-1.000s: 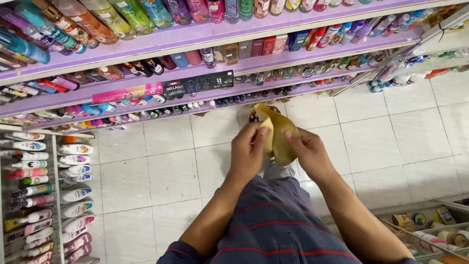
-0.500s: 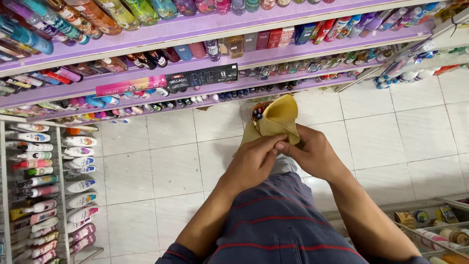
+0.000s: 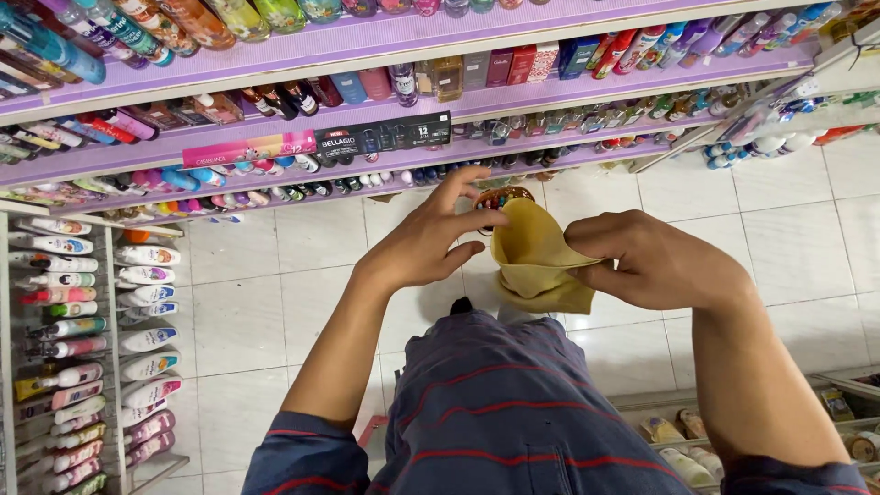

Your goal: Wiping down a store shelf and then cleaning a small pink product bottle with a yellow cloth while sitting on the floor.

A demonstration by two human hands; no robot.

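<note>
- Right hand [image 3: 655, 266] closed on a yellow cloth [image 3: 534, 259], thumb and fingers pinching its upper right edge, knuckles toward the camera.
- Left hand [image 3: 431, 240] at the cloth's upper left edge, thumb and forefinger tips meeting on the fabric, other fingers spread and raised above it.
- Cloth stretched between the two hands, top edge taut, lower part sagging in a folded pouch under the right hand's fingers.
- A small dark round object with coloured spots [image 3: 503, 196] peeking just above the cloth's top edge, mostly hidden; unclear whether touching the cloth or held.
- Below the hands, a dark blue shirt with thin red stripes [image 3: 513, 412], both forearms bare from short sleeves.
- Under everything, a white tiled floor [image 3: 266, 312].
- Ahead, long purple shelves [image 3: 367, 41] packed with bottles, tubes and small boxes in many colours.
- At the left edge, a white wire rack [image 3: 64, 348] of lying bottles, mostly white and pink.
- At lower right, a low shelf [image 3: 852, 385] with jars and packets, partly out of view.
</note>
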